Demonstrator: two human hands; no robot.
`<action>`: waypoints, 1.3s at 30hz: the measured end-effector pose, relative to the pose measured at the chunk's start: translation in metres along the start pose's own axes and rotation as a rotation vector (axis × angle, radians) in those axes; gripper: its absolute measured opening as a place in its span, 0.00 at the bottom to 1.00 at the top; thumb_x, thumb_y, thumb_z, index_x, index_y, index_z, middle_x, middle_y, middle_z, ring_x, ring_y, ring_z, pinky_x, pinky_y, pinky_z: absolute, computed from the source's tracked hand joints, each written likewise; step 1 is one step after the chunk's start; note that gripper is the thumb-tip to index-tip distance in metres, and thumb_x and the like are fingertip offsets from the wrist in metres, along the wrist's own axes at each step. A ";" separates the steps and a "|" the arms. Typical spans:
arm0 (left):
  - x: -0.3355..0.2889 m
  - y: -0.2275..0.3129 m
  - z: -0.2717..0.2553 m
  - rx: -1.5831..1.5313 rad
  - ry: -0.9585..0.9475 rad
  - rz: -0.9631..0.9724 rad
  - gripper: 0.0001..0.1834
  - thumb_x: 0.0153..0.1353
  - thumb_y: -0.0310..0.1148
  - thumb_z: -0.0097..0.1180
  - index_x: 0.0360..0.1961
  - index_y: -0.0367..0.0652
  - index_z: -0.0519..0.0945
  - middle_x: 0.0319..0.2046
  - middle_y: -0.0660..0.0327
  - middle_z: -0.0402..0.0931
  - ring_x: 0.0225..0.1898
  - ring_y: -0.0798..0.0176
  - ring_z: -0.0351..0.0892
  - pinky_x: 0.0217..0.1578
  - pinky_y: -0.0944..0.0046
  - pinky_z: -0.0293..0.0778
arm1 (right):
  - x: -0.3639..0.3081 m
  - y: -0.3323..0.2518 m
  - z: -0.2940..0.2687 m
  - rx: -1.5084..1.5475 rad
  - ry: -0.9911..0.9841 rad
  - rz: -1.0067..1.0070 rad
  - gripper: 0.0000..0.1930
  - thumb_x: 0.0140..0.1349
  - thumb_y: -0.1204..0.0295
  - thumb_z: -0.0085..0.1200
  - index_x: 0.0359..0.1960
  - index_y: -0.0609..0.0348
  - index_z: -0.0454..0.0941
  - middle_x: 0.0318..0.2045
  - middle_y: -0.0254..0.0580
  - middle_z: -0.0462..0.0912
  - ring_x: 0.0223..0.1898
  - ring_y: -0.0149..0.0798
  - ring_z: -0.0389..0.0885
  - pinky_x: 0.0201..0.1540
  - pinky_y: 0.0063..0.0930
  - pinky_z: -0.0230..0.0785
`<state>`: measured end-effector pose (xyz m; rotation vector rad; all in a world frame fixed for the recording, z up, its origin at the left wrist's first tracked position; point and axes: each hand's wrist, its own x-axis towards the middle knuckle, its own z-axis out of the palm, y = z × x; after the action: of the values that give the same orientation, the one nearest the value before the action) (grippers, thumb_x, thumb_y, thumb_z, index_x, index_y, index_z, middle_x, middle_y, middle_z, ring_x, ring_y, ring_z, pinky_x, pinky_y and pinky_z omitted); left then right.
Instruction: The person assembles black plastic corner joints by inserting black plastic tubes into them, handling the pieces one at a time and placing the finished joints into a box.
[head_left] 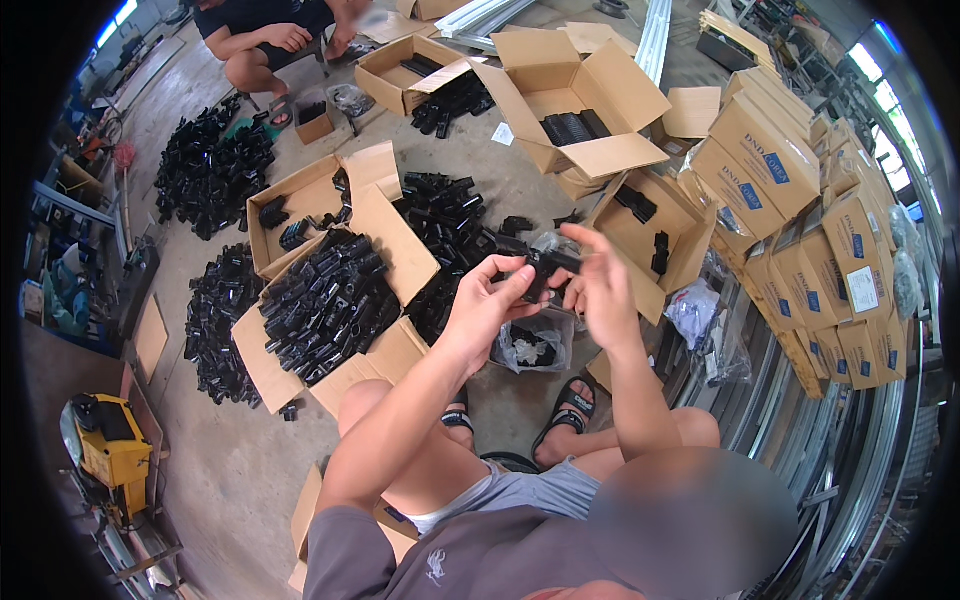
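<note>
In front of my knees I hold up a small black part (542,266), perhaps a plastic bracket or fitting; its exact kind I cannot make out. My left hand (492,292) is closed on it, thumb along the near side. Beside its right end is my right hand (606,292), index finger raised and fingers apart; whether it touches the part I cannot tell. Below both hands, between my feet, stands a tub (565,350) lined with clear plastic, with small dark pieces inside. Loose black parts (445,215) lie heaped just beyond my left hand.
Left of my knees, an open carton (262,372) overflows with similar black parts. More open cartons (640,85) stand ahead, and stacked closed cartons (755,165) to the right. Metal profiles (800,480) lie along the right. Another person (270,40) crouches at the far left.
</note>
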<state>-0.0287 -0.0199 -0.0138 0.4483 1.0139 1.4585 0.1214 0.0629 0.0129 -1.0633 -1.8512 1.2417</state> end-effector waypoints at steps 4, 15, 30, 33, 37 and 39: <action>-0.002 0.001 0.000 -0.149 0.022 -0.031 0.10 0.71 0.38 0.53 0.46 0.45 0.75 0.43 0.55 0.82 0.43 0.62 0.84 0.46 0.65 0.81 | 0.024 0.028 -0.006 0.441 0.151 0.055 0.24 0.74 0.52 0.43 0.47 0.63 0.78 0.18 0.32 0.74 0.19 0.26 0.74 0.22 0.23 0.64; 0.004 0.009 0.007 -0.243 0.073 0.020 0.11 0.71 0.38 0.52 0.47 0.43 0.76 0.44 0.53 0.82 0.44 0.63 0.83 0.48 0.64 0.81 | -0.039 0.304 0.068 -0.766 -0.331 0.536 0.12 0.58 0.64 0.59 0.40 0.54 0.86 0.41 0.55 0.85 0.48 0.55 0.83 0.53 0.45 0.74; 0.009 0.013 0.007 -0.243 0.075 0.026 0.09 0.71 0.37 0.54 0.45 0.45 0.75 0.44 0.57 0.82 0.44 0.64 0.83 0.46 0.65 0.79 | -0.052 0.335 0.100 -1.026 -0.327 0.301 0.13 0.66 0.73 0.43 0.42 0.60 0.83 0.41 0.57 0.85 0.45 0.56 0.85 0.47 0.48 0.78; 0.010 0.016 0.007 -0.248 0.081 0.028 0.09 0.70 0.38 0.55 0.46 0.45 0.74 0.44 0.57 0.82 0.45 0.64 0.83 0.47 0.65 0.79 | -0.050 0.333 0.103 -1.031 -0.385 0.336 0.14 0.66 0.73 0.43 0.43 0.62 0.83 0.42 0.58 0.85 0.46 0.56 0.85 0.48 0.49 0.78; 0.011 0.015 0.003 -0.282 0.093 0.035 0.09 0.71 0.37 0.54 0.46 0.45 0.74 0.45 0.56 0.82 0.44 0.64 0.83 0.47 0.65 0.79 | -0.055 0.323 0.104 -1.002 -0.314 0.403 0.11 0.64 0.75 0.46 0.39 0.63 0.83 0.41 0.58 0.85 0.46 0.57 0.84 0.48 0.47 0.78; 0.012 0.014 0.001 -0.305 0.109 0.056 0.09 0.71 0.36 0.54 0.46 0.44 0.74 0.45 0.56 0.81 0.44 0.64 0.83 0.47 0.65 0.79 | -0.056 0.315 0.100 -0.980 -0.262 0.426 0.10 0.63 0.75 0.48 0.38 0.64 0.83 0.40 0.58 0.85 0.46 0.57 0.84 0.48 0.47 0.77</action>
<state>-0.0386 -0.0067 -0.0062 0.1792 0.8501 1.6698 0.1445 0.0418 -0.3208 -1.9523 -2.6165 0.6433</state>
